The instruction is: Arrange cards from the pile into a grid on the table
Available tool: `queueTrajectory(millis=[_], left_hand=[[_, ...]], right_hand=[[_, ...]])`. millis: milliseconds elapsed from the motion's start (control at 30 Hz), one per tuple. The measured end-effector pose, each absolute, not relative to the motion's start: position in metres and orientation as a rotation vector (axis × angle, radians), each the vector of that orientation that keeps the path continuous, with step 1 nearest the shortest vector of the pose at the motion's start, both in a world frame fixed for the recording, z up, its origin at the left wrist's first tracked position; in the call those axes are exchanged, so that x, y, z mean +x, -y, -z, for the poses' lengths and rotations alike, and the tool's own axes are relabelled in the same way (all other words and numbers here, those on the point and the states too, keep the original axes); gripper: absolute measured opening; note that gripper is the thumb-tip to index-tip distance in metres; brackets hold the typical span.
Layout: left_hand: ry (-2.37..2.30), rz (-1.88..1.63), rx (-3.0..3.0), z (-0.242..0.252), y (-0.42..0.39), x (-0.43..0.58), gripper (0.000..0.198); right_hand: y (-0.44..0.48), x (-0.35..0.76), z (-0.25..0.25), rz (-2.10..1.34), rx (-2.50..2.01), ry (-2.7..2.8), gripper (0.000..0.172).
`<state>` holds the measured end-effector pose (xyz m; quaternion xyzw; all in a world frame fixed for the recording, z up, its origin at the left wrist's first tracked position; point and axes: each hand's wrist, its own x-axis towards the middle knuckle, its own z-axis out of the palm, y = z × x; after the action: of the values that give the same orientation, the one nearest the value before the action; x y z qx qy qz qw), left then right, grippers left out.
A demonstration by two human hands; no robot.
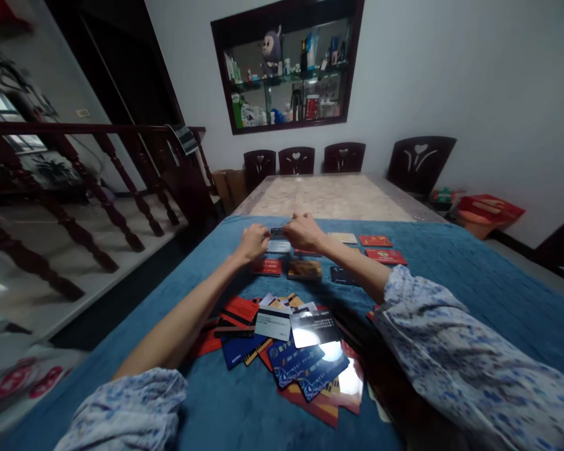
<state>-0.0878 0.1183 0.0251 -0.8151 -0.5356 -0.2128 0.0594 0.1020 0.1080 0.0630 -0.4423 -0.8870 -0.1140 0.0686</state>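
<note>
A small black card (277, 232) lies at the far end of the card layout, between my two hands. My left hand (255, 243) has its curled fingertips at the card's left end. At its right end the bent fingers of my right hand (303, 230) close on it and hide part of it. Nearer to me are a pale blue card (279, 247), a red card (267, 267), a gold-brown card (304, 270) and a dark blue card (343, 275). A loose, overlapping pile of cards (272, 323) spreads between my forearms.
A blue cloth (207, 410) covers the near part of the table. More cards, such as a red one (385, 257), lie on the right. A dark, long object (380, 363) is partly under my right sleeve. Chairs (296, 161) stand at the far end; a railing (98, 181) runs on the left.
</note>
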Motion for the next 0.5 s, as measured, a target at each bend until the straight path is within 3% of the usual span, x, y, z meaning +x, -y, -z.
queueTrajectory(millis=[500], left_hand=[[1.712,0.719,-2.473,-0.016,-0.026,-0.126,0.018]], right_hand=[[-0.045,0.093,-0.056,0.226,-1.170,2.639,0.027]])
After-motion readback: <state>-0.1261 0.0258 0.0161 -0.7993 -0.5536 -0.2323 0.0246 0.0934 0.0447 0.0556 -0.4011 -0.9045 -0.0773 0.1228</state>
